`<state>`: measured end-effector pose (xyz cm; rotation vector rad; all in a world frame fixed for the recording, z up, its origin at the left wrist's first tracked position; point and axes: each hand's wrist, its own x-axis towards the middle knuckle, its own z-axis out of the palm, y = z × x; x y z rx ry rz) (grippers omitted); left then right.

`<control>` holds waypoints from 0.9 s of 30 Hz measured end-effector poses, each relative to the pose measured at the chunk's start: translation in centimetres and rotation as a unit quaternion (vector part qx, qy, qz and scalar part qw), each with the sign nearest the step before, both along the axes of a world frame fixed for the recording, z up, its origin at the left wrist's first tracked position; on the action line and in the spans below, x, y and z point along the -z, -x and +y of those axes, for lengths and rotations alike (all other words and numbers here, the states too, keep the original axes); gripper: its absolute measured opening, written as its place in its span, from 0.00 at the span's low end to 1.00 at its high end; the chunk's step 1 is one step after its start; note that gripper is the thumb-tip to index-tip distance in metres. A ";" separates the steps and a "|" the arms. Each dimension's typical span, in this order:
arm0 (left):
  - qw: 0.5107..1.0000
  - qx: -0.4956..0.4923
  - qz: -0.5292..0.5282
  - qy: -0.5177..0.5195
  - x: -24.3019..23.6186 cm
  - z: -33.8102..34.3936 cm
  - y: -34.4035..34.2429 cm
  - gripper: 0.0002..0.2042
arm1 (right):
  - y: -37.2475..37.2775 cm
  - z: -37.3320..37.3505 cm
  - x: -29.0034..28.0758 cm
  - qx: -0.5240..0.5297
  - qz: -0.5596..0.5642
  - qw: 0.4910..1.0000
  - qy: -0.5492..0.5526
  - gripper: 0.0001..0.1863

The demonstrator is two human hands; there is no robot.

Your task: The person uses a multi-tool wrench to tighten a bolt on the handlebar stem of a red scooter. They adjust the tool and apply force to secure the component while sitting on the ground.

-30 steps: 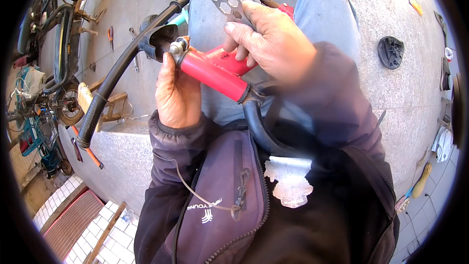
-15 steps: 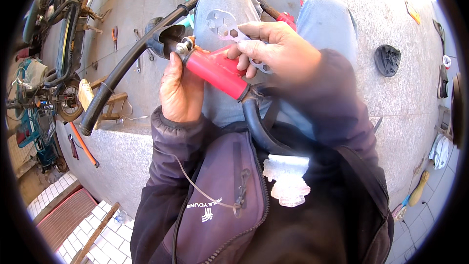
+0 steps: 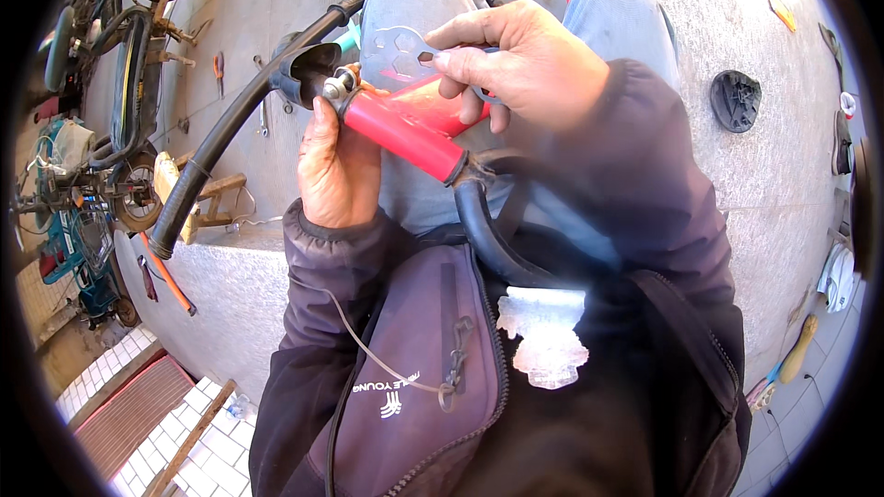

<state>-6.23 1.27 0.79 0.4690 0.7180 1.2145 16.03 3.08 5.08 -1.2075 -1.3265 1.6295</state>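
A red frame tube (image 3: 405,140) lies slantwise over my lap, apparently the head tube of a small bike. My left hand (image 3: 336,175) is wrapped around its upper left end, the fingers hidden behind it. A metal nut and bolt (image 3: 339,85) stick out of that end, beside a long black handlebar (image 3: 216,133). Above the tube, my right hand (image 3: 525,69) pinches a flat silver multi-hole spanner (image 3: 398,51) between thumb and fingers. The spanner's wide, hole-punched end points left, apart from the nut. A curved black tube (image 3: 483,230) runs from the red tube's lower end.
Several parked bikes (image 3: 129,129) crowd the left. A screwdriver (image 3: 218,72) and a spanner (image 3: 263,120) lie on the floor ahead. An orange-handled tool (image 3: 170,276) is at the left. On the right are a round black part (image 3: 735,101) and an orange tool (image 3: 781,11).
My right hand has moved a little up and away, and the flat spanner has shifted left and turned, its near end now mostly behind my fingers. The left hand still grips the red tube.
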 end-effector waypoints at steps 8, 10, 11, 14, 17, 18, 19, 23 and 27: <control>1.000 0.008 0.008 -0.010 0.8 0.2 0.8 0.22 | 0.0 2.9 -1.3 -0.092 -0.069 0.993 -0.032 0.16; 1.000 0.012 0.012 -0.010 0.8 0.2 0.8 0.22 | -0.1 3.4 -1.9 -0.111 -0.089 0.989 -0.040 0.16; 1.000 0.009 0.014 -0.006 0.7 0.2 0.7 0.22 | 0.0 3.6 -1.9 -0.108 -0.106 0.987 -0.047 0.16; 1.000 0.015 0.009 -0.012 0.6 0.3 0.7 0.22 | -0.9 4.9 -3.6 -0.182 -0.040 0.982 0.004 0.15; 1.000 0.002 0.012 -0.010 0.7 0.2 0.8 0.19 | -0.9 5.3 -4.4 -0.206 -0.046 0.977 -0.017 0.15; 1.000 -0.008 0.015 -0.006 0.7 0.1 0.8 0.18 | -0.5 5.6 -5.0 -0.205 -0.089 0.975 -0.005 0.16; 1.000 -0.003 0.015 -0.006 0.7 0.1 0.8 0.18 | -0.1 5.7 -5.8 -0.199 -0.134 0.971 0.009 0.16; 1.000 0.006 0.020 -0.014 0.5 0.1 0.8 0.18 | 0.3 6.4 -7.2 -0.224 -0.200 0.954 0.013 0.15; 1.000 0.028 0.005 -0.009 0.8 0.6 0.7 0.18 | 0.3 7.2 -8.0 -0.250 -0.239 0.938 0.023 0.11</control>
